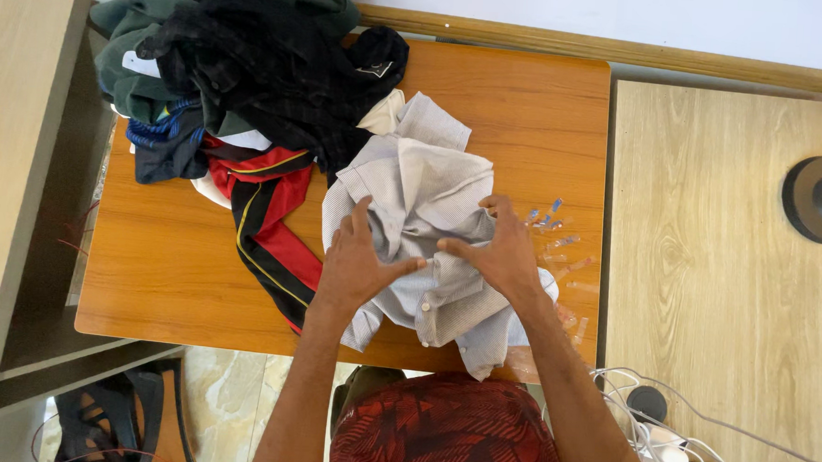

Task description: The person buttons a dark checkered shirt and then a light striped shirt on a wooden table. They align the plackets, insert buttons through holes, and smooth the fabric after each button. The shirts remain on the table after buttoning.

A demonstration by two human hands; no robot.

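While a heap of dark green, black and blue clothes (223,62) sits on the far left part of the orange wooden table (160,274), a red and black garment with yellow piping (271,224) trails from it toward the near edge. Just right of that, the left hand (358,261) lies flat with fingers spread, pressing the crumpled pale grey button-up shirt (422,194). The right hand (499,250) presses the same shirt, open, gripping nothing. The shirt lies mid-table, bunched and unfolded, so the smoothing looks barely begun and the heap remains untouched. Its long axis runs roughly from the far side toward the person, the near end overhanging the table's edge. Small clear plastic clips (556,239) lie scattered to the right.
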